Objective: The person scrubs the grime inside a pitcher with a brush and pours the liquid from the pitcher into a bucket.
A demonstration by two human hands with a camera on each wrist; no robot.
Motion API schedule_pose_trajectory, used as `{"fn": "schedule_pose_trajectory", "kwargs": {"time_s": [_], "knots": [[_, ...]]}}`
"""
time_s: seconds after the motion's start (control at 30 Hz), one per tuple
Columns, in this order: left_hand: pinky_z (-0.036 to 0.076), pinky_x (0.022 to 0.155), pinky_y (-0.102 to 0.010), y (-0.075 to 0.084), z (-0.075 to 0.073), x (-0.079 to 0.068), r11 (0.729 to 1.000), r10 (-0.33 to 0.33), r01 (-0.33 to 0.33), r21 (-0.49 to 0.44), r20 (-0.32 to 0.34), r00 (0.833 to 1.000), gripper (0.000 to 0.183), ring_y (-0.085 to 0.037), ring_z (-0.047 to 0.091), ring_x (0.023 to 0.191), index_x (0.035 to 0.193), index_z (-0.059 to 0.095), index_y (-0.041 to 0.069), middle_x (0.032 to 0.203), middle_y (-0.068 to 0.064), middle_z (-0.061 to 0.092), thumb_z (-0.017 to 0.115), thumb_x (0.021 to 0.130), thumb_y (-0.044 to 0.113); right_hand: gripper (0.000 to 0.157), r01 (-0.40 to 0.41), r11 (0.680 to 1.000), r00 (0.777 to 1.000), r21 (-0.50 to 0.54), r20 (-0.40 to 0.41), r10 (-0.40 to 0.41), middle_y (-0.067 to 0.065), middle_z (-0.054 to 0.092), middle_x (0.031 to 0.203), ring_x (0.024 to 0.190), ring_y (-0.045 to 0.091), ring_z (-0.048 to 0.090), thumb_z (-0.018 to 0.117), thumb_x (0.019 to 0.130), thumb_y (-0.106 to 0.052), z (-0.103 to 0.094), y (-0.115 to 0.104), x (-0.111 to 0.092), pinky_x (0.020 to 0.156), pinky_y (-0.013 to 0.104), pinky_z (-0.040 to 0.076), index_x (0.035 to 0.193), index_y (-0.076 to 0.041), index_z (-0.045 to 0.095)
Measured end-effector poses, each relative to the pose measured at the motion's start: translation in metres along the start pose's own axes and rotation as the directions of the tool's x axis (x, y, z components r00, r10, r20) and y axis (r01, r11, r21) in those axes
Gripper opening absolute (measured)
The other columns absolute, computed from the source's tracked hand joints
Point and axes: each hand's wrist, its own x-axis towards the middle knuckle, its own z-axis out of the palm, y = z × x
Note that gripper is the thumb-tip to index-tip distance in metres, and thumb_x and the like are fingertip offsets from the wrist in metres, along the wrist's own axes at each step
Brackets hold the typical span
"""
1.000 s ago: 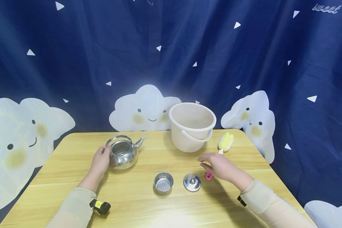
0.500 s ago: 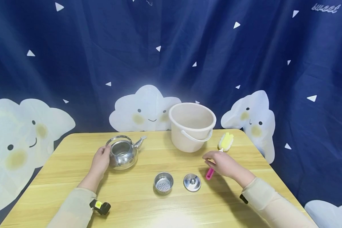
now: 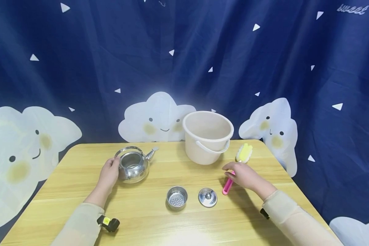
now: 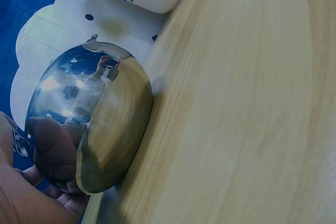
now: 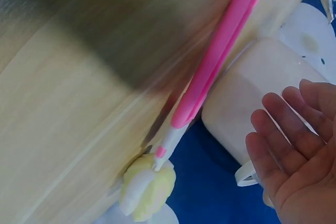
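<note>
A shiny metal kettle point(image 3: 133, 172) without its lid stands at the left of the table, spout pointing right. My left hand point(image 3: 109, 172) holds its left side by the base of the handle; in the left wrist view the fingers point(image 4: 68, 203) lie against the kettle's rounded body point(image 4: 113, 124). Over a sponge brush with a pink handle point(image 3: 228, 186) hovers my right hand point(image 3: 243, 175), fingers loosely bent and holding nothing. The right wrist view shows that palm point(image 5: 299, 177) apart from the brush handle point(image 5: 218, 56). The brush's yellow and white head point(image 3: 244, 152) points away from me.
A beige bucket point(image 3: 200, 150) with its handle hanging in front stands at the back of the table. Nearer me lie a small perforated metal strainer point(image 3: 176, 198) and a round metal lid point(image 3: 207, 197). A dark blue curtain point(image 3: 141, 68) hangs behind the table.
My right hand has shifted right and slightly away from me, uncovering more of the pink handle. The brush stays where it was. My left hand and the kettle have not moved.
</note>
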Motion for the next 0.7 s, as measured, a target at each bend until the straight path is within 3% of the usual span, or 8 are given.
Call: {"fn": "schedule_pose_trajectory", "kwargs": {"time_s": [0.7], "knots": [[0.017, 0.12, -0.06, 0.0, 0.0, 0.0, 1.0, 0.01, -0.01, -0.015, -0.003, 1.0, 0.071, -0.046, 0.021, 0.147, 0.149, 0.033, -0.005, 0.155, -0.028, 0.031, 0.027, 0.106, 0.052, 0.017, -0.053, 0.998, 0.999, -0.03, 0.004, 0.053, 0.015, 0.073, 0.103, 0.099, 0.037, 0.068, 0.073, 0.086, -0.002, 0.009, 0.027, 0.001, 0.091, 0.053, 0.054, 0.103, 0.002, 0.071]]}}
